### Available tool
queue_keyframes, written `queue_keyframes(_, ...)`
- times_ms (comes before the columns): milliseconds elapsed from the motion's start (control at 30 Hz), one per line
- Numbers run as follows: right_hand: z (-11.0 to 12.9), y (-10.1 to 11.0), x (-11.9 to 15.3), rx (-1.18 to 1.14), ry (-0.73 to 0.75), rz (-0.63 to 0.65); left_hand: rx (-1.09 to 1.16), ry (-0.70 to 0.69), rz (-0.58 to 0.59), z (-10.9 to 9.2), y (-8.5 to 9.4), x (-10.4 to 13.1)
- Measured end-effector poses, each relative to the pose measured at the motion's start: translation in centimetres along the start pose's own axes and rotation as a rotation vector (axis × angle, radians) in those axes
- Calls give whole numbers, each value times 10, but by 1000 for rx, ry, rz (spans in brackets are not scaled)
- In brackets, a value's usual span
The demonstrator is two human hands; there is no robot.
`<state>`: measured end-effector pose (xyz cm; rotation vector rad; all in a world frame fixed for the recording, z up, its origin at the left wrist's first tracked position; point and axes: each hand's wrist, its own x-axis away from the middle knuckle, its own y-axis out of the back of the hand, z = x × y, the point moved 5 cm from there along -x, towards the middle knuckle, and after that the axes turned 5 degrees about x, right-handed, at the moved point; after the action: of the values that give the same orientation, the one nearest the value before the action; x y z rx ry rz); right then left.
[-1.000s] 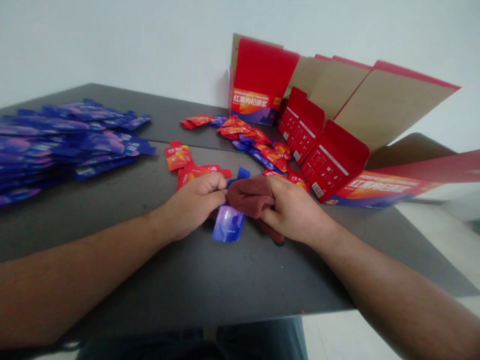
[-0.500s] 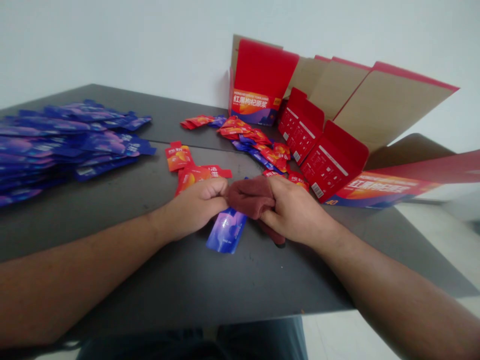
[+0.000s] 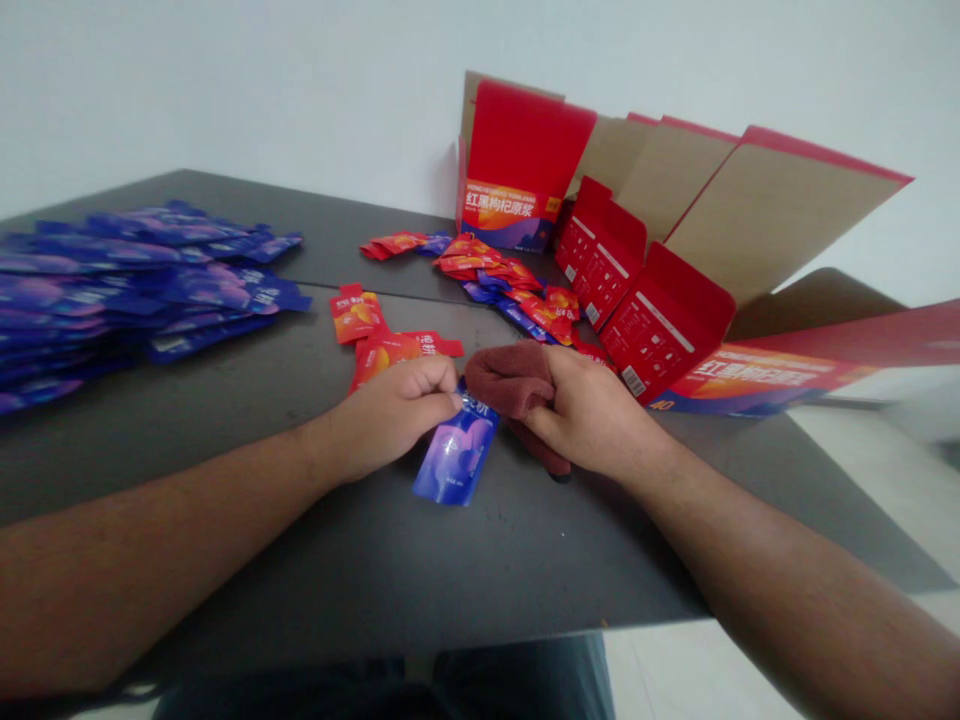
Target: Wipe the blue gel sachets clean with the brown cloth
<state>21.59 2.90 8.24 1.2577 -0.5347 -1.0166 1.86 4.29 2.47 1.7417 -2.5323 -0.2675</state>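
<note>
The brown cloth (image 3: 504, 378) has shifted slightly right since the earlier frame, baring more of the blue sachet (image 3: 456, 455). The left hand (image 3: 409, 410) pinches the sachet's upper end, between the hands; the right hand (image 3: 592, 410) grips the bunched cloth. Red sachets (image 3: 390, 352) lie just beyond, a blue sachet pile (image 3: 150, 280) left, open boxes (image 3: 667, 315) right.

- My left hand (image 3: 390, 412) pinches a blue pouch (image 3: 454, 462) by its far end.
- My right hand (image 3: 592, 408) grips a brown cloth (image 3: 506, 380), bunched just beside that end; I can't tell if they touch.
- Red pouches (image 3: 394, 352) lie just beyond my left hand.
- A blue pile (image 3: 150, 285) is heaped on the table (image 3: 375, 590) to my left.
- A mixed red-and-blue heap (image 3: 517, 285) lies beside the open boxes (image 3: 667, 325).
</note>
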Motion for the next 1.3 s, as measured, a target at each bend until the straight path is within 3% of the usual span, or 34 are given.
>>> queue_keyframes(133, 1, -2, 1, 28, 43, -2, -11, 33, 45, 1, -3, 1)
queue_keyframes(267, -1, -2, 1, 20, -10, 11, -7, 1, 15, 0, -1, 1)
queue_keyframes(433, 2, -3, 1, 30, 51, 34, -21, 48, 47, 2, -2, 1)
queue_keyframes(900, -1, -4, 1, 58, -3, 9, -34, 17, 12, 1, 0, 1)
queue_keyframes(1033, 3, -5, 2, 53, 60, 28, -37, 48, 42, 3, -2, 1)
queue_keyframes(1200, -1, -3, 2, 27, -10, 22, -21, 27, 31, 3, -1, 0)
queue_keyframes(1300, 2, -3, 2, 30, 46, 35, -43, 51, 40, 2, -1, 1)
